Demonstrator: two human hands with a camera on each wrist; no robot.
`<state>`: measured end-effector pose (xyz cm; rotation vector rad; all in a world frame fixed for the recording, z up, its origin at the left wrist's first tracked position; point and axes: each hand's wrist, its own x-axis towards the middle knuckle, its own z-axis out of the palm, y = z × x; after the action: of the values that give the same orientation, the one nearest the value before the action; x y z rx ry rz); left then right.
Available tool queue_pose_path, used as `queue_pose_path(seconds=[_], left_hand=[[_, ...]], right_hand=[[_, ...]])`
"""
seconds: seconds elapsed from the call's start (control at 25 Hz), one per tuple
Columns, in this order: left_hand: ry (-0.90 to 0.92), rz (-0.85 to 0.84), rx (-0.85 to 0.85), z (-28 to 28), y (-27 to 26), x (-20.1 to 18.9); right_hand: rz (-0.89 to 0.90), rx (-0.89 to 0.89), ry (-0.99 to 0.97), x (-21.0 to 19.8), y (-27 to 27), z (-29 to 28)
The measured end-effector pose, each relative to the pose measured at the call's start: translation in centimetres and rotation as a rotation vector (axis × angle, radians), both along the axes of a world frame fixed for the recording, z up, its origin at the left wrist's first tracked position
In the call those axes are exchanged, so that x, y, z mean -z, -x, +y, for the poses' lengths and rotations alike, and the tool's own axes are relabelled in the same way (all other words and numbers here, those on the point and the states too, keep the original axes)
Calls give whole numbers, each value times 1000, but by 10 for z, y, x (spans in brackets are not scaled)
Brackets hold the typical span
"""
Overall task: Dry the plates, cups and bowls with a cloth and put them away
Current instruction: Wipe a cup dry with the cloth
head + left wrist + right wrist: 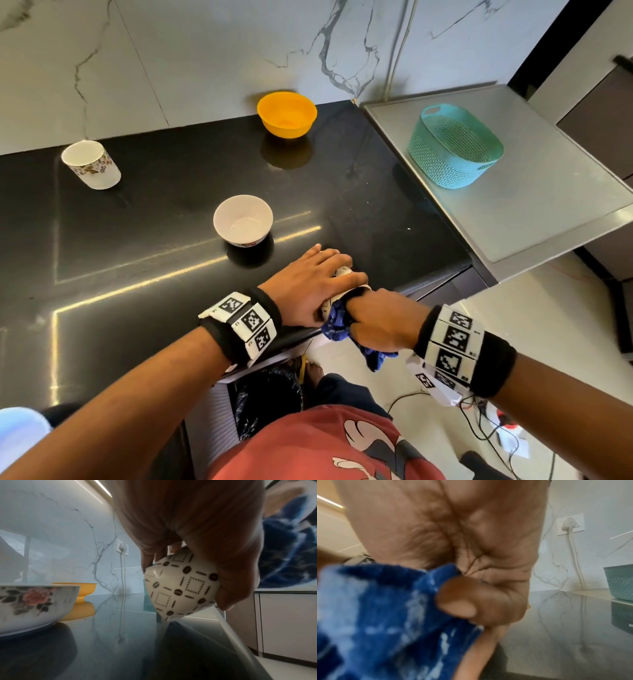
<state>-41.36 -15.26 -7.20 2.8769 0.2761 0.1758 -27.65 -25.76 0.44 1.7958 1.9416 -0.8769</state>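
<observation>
My left hand point(318, 284) grips a white cup with a brown bean-and-square pattern point(181, 586), tilted above the black counter point(137, 240) near its front edge. My right hand point(380, 322) clutches a blue cloth point(337, 320) and pushes it into the cup's mouth; the cloth point(382, 615) fills the right wrist view. A white floral bowl point(243, 219) stands upright just beyond my left hand. A floral cup point(91, 164) sits at the far left. An orange bowl point(287, 113) stands by the wall.
A teal perforated basket point(454, 145) rests on the grey glass surface point(548, 205) to the right of the counter. A marble wall point(205, 51) with a plugged socket point(122, 547) backs the counter. Cables point(486, 431) lie on the floor at lower right.
</observation>
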Motion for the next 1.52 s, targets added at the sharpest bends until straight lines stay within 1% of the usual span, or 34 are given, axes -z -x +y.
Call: queue_pose_path(seconds=[0.16,0.2,0.28,0.4,0.48,0.52,0.6,0.68,0.8,0.88,0.92,1.0,1.04,1.08,1.12,1.16,1.2,1.24,1.32,1.36,1.44,1.52], left_hand=[[134,97,-56,13,-9,-13],[133,118,-41,14,-9,-13],[70,134,30,14,-10,-11],[29,165,74,13,-12,-12],[43,158,76,19,-14,-12],[71,147,69,22,-15,-13],[155,122,25,27,-15,-13],[194,106,7,29,-15,-10],[182,126,27,30,-18,-11],[176,148,44,31,-20,-15],[183,149,54,32,-21,-16],[228,131,54,33,-19,-15],[264,112,34,34,-17,-14],[304,93,8,34,-16,-13],[338,81,-21,35,-15,-13],[365,76,-41,35,-14,-13],[377,73,-51,35,-14,-13],[380,74,-53,36,-15,-13],[407,71,-60,39,-17,-16],[420,64,-65,40,-17,-17],[418,77,-73,40,-20,-19],[405,112,-87,37,-23,-19]], right_hand=[[-208,-168,-118,-14,-6,-21],[-212,-180,-165,-15,-3,-19],[-176,-169,-224,-13,7,-8],[-135,-103,-163,-2,9,6],[-138,-57,-92,-1,-2,1],[-143,-67,-85,-4,-7,-5],[-187,-152,-142,-8,-14,-17],[-240,-216,-214,-9,-14,-18],[-297,-154,-224,-4,-4,3],[-257,-107,-178,0,-4,11],[-200,-62,-134,1,-9,10],[8,86,-34,0,-25,0],[131,178,-41,-2,-35,-5],[246,272,-100,-4,-42,-12],[330,343,-204,-7,-47,-17],[368,374,-331,-8,-50,-21],[362,364,-453,-7,-52,-24],[322,323,-562,-7,-50,-26],[165,178,-733,-1,-45,-24],[93,98,-773,5,-42,-21],[-24,-24,-792,20,-39,-14],[-74,-38,-775,33,-36,-9]])
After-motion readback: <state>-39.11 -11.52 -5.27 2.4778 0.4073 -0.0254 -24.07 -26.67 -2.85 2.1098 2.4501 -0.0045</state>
